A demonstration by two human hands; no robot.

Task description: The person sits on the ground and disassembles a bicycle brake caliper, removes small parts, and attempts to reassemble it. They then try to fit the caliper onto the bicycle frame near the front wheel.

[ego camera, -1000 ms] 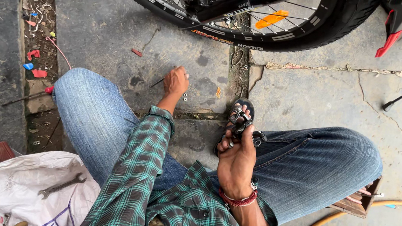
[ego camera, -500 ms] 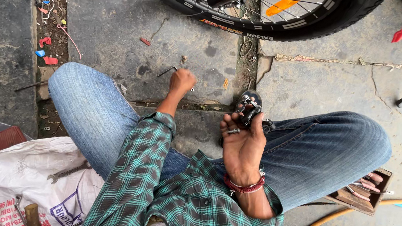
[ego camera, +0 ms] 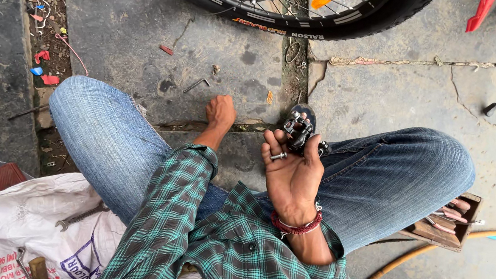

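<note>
Right hand (ego camera: 292,176) — palm up above the lap, fingers curled around a black metal bicycle component (ego camera: 299,132), with a small bolt (ego camera: 278,156) lying against the fingers. Left hand (ego camera: 220,112) — closed into a loose fist, resting on the concrete floor (ego camera: 125,39); whether it holds anything cannot be told. An Allen key (ego camera: 196,84) lies on the floor just beyond it. Bicycle wheel (ego camera: 294,18) stands ahead. A spanner (ego camera: 81,217) rests on a white sack (ego camera: 25,222) at left.
</note>
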